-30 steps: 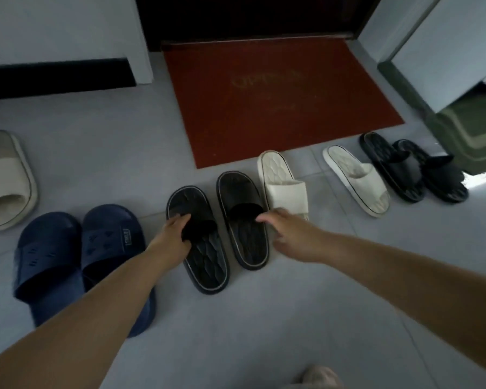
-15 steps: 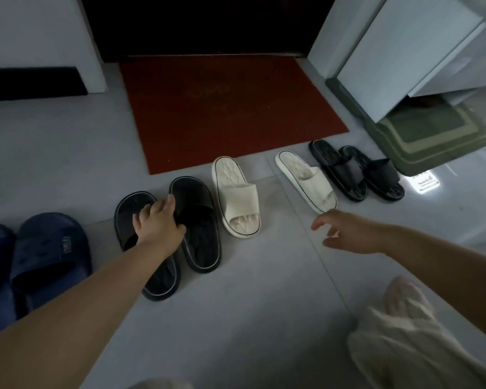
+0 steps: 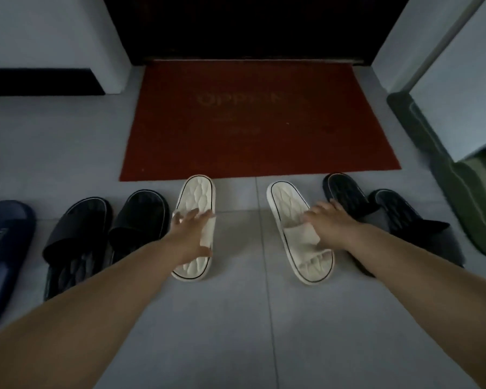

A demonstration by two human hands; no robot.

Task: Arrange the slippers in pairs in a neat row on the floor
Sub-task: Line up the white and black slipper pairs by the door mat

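Two white slippers lie apart on the grey floor below the red mat. My left hand (image 3: 192, 234) rests over the strap of the left white slipper (image 3: 197, 195), fingers spread. My right hand (image 3: 330, 223) lies on the strap of the right white slipper (image 3: 288, 203), fingers apart too. Whether either hand grips its slipper I cannot tell. A black pair (image 3: 107, 228) sits side by side left of the white ones. Another black pair (image 3: 387, 214) sits at the right, partly under my right forearm. A dark blue slipper (image 3: 3, 242) lies at the far left edge.
A red doormat (image 3: 258, 122) lies before a dark doorway just behind the row. A green mat (image 3: 460, 186) and a white door edge stand at the right. A white wall with a dark skirting is at the left. Bare grey tiles stretch in front.
My left hand left the black slipper and moved right onto the left white slipper. My right hand reached forward onto the right white slipper. The view shifted right.
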